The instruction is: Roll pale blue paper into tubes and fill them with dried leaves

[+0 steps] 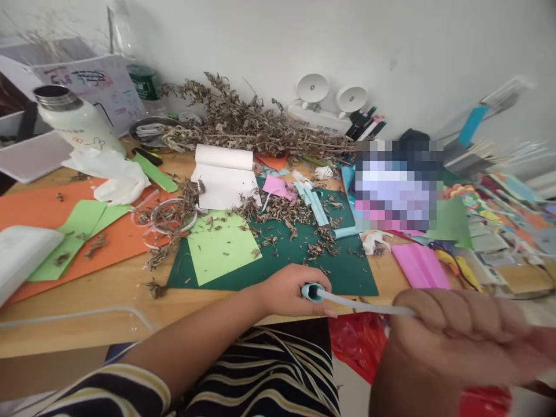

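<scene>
My left hand (286, 292) is wrapped round a light blue rolled paper tube (311, 291), its open end facing up toward me. Out of that end runs a thin, whitish, bendy cord-like strip (367, 306). Its other end disappears into my right hand (464, 330), which is closed in a fist at the lower right and slightly blurred. Below my left hand is the front edge of a green cutting mat (360, 266). Dry leaf bits (291, 217), a light green paper sheet (221, 246) and more blue paper rolls (315, 202) lie on the mat.
Dried plant stalks (243, 116) lie along the wall. A bottle (82, 119) without a cap stands at the left, near crumpled tissue (117, 174) and orange paper (121, 243). Pink paper (419, 263) lies right of the mat. A red plastic bag (358, 341) is below the table edge.
</scene>
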Available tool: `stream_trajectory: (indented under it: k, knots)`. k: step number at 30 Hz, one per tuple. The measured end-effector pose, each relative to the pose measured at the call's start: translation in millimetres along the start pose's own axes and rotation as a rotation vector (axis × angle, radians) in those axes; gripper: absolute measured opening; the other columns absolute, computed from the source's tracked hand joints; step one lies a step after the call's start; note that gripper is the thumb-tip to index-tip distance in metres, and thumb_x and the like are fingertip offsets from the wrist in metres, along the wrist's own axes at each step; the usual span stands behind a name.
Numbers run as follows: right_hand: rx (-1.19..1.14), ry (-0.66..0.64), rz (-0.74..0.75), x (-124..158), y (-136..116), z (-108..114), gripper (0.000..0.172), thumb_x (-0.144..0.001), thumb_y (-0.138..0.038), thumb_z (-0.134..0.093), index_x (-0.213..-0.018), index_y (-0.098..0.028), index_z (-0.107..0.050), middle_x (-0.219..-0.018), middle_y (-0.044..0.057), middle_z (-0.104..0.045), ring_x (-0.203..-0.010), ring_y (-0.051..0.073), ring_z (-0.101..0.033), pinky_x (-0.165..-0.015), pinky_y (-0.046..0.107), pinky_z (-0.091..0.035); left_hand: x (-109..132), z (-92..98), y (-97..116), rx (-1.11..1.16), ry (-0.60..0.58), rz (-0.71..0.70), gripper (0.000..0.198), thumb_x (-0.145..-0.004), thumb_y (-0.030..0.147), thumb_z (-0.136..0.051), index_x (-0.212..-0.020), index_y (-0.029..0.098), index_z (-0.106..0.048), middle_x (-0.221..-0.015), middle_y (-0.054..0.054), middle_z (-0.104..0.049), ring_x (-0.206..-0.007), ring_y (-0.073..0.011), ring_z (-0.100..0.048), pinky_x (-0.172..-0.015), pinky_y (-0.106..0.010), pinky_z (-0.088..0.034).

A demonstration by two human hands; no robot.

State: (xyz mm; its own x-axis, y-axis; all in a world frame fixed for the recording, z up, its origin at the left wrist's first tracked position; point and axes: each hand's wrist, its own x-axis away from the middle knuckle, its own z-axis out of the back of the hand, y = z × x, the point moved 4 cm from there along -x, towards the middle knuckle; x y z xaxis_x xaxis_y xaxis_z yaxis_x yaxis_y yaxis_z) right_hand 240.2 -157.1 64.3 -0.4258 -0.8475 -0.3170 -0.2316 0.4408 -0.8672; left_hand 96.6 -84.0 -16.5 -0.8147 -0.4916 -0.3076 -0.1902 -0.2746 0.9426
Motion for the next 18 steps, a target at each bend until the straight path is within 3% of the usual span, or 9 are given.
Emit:
stream_trajectory:
  k: [3,7,13,18]
  knots:
    - [-0.428,0.205,0.03,4.2,31.1,-5.1,0.041,-0.082,-0.037,-0.032,-0.047,-0.016,-0.023,-0.042,-0.007,-0.011,-0.033,0.003,-0.007,-0.031,0.013,-0.019,-0.4,2.8,-1.7,0.153,0.106,0.029,0.022,-0.064,0.028,-0.061,-0.078,0.012,-0.056,-0.067,-0.003,-0.056,-0.059,-0.0091,-0.05,-0.058,-0.019,-0.041]
    - [-0.55,0.269,-0.056,9.5,57.3,-4.2,0.037,-0.081,-0.036,-0.034,-0.05,-0.016,-0.027,-0.046,-0.007,-0.02,-0.037,0.003,-0.022,-0.038,0.011,-0.028,-1.3,5.5,-5.8,0.209,0.237,0.06,0.023,-0.065,0.027,-0.06,-0.082,0.013,-0.057,-0.068,-0.003,-0.057,-0.059,-0.0092,-0.05,-0.058,-0.02,-0.042]
    - [-0.575,0.357,-0.141,19.7,80.2,10.1,0.023,-0.076,-0.037,-0.043,-0.06,-0.021,-0.045,-0.069,-0.004,-0.044,-0.061,0.006,-0.045,-0.056,0.021,-0.04,-1.7,7.0,-4.5,0.18,0.268,0.111,0.021,-0.061,0.025,-0.063,-0.077,0.012,-0.058,-0.068,-0.003,-0.057,-0.06,-0.0093,-0.05,-0.055,-0.02,-0.041]
    - [-0.369,0.328,-0.263,31.2,100.9,10.7,0.023,-0.073,-0.045,-0.047,-0.064,-0.024,-0.052,-0.091,-0.004,-0.046,-0.078,0.012,-0.047,-0.066,0.031,-0.042,-1.0,10.0,-1.6,0.145,0.278,0.091,0.017,-0.062,0.021,-0.063,-0.076,0.012,-0.056,-0.069,-0.002,-0.055,-0.061,-0.0088,-0.05,-0.056,-0.02,-0.041]
